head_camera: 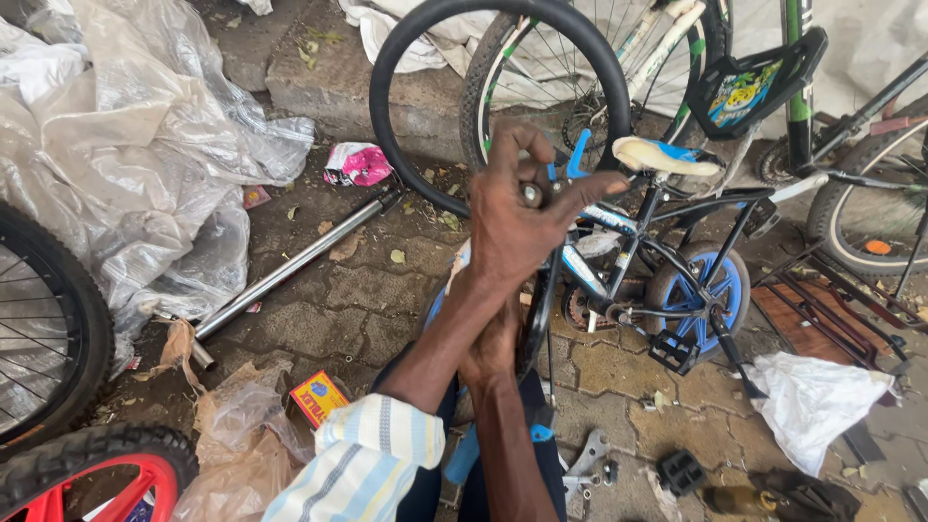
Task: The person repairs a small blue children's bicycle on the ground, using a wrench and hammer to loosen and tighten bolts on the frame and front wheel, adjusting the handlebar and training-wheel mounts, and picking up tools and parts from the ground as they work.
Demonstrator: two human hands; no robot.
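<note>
Nearest the camera, a striped sleeve [362, 464] covers the left upper arm; the bare forearm runs up and away from it. The right hand [493, 350] sits lower, mostly hidden behind the left forearm, so whether it is gripping or loose cannot be told. It lies against the black inner tube [503, 14], whose lower run is also hidden between the arms.

The left hand [527, 217] is raised, back toward the camera, fingers curled and pressed together around a small metal valve [531, 194] on the tube (only its tip shows). The index finger points right.

The tube loops upward as a large ring. Behind it stands a small blue child's bicycle [677, 290], partly blocked by the hand. A metal pump [290, 266] lies on the paving at left, one end under plastic sheeting [126, 145].
</note>
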